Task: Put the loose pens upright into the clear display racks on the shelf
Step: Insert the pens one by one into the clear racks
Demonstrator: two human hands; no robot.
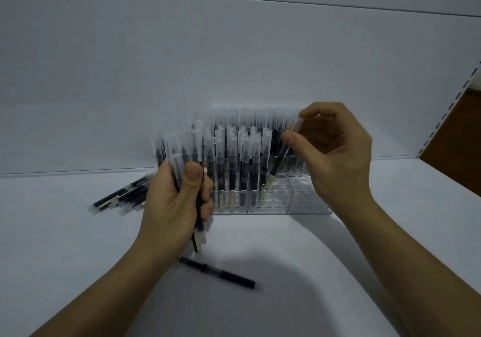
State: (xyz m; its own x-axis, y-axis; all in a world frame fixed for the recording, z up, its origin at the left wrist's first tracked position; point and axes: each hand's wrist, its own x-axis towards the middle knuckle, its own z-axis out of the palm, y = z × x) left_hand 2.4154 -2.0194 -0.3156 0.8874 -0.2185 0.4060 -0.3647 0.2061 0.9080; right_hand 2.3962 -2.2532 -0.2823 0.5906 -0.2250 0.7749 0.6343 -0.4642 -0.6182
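A clear display rack (307, 202) stands on the white shelf against the back wall, with several black pens with frosted caps upright in it (243, 159); its front right holes hold nothing. My left hand (173, 203) grips a bundle of several pens (182, 149), caps up, just left of the rack. My right hand (335, 151) pinches a single pen (279, 164) near its cap, tilted, its lower end over the rack's front row. One pen (218, 272) lies flat on the shelf near me.
A heap of loose pens (122, 196) lies on the shelf to the left, partly behind my left hand. The shelf's slotted upright (447, 112) and a brown floor show at the far right. The white shelf surface (260, 245) stretches in front of the rack.
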